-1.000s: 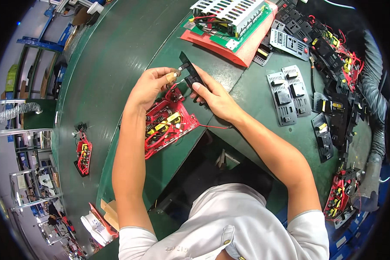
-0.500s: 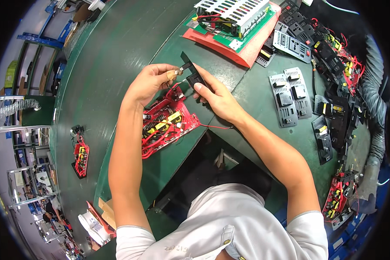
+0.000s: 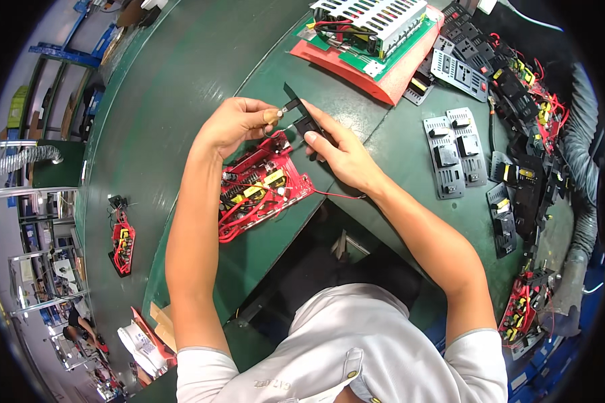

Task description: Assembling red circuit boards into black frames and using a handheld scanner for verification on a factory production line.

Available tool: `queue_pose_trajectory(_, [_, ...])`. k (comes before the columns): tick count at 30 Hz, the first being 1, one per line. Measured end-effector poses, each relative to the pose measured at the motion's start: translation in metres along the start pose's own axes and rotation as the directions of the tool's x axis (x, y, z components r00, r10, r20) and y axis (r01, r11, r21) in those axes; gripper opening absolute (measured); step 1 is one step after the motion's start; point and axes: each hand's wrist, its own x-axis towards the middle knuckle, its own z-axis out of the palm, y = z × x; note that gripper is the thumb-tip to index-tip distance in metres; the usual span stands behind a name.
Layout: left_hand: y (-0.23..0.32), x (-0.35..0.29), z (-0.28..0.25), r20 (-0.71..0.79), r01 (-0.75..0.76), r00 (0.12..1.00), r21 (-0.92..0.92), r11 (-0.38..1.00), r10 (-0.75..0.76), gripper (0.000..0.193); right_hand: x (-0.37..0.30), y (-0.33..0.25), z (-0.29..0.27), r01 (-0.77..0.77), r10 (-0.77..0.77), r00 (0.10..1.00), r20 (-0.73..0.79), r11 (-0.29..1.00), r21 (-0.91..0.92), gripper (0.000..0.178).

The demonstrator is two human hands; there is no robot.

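Note:
My right hand [image 3: 339,148] is closed round a thin black socket panel [image 3: 304,123], held tilted above the bench with its back parts toward my left hand. At that back side, my left hand [image 3: 238,127] pinches the end of a wire. A tan covering wraps one of its fingertips. The wire's tip is partly hidden by the fingers. Just below both hands lies a red circuit board [image 3: 282,195] with yellow components and red wires. One red wire [image 3: 339,195] runs from it to the right across the bench.
Two grey socket panels [image 3: 445,164] lie side by side on the green bench [image 3: 376,154]. Behind them a pile of panels and red boards [image 3: 517,101] reaches the right edge. A metal-cased power unit [image 3: 373,23] stands at the back. Another red board [image 3: 123,242] lies far left.
The view has shifted slightly. My hands keep nearly the same pose at the panel, with the left fingertips still against its back parts.

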Motion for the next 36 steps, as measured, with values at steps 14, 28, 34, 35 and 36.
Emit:
queue_pose_trajectory(14, [0.041,-0.064,-0.033,-0.164,-0.396,0.836,0.482,0.782,0.524,0.036,0.005,0.006,-0.007,-0.117,0.139,0.989,-0.056,0.951,0.287,0.046])
queue_pose_trajectory(28, [-0.021,-0.082,-0.016,-0.088,-0.355,0.872,0.564,0.746,0.482,0.018,0.013,0.010,-0.002,-0.146,0.175,0.984,-0.030,0.893,0.425,0.037])
queue_pose_trajectory(34, [-0.032,-0.068,0.049,-0.023,-0.392,0.697,0.825,0.408,0.716,0.012,0.006,0.006,0.015,-0.183,0.234,0.972,-0.028,0.826,0.534,0.033])
queue_pose_trajectory(35, [-0.033,-0.066,0.052,-0.019,-0.394,0.700,0.823,0.408,0.714,0.012,0.006,0.006,0.019,-0.174,0.227,0.973,-0.031,0.822,0.543,0.032])
queue_pose_trajectory(36, [-0.035,-0.064,0.054,-0.042,-0.387,0.688,0.823,0.416,0.724,0.012,0.005,0.006,0.022,-0.166,0.221,0.975,-0.034,0.818,0.551,0.032])
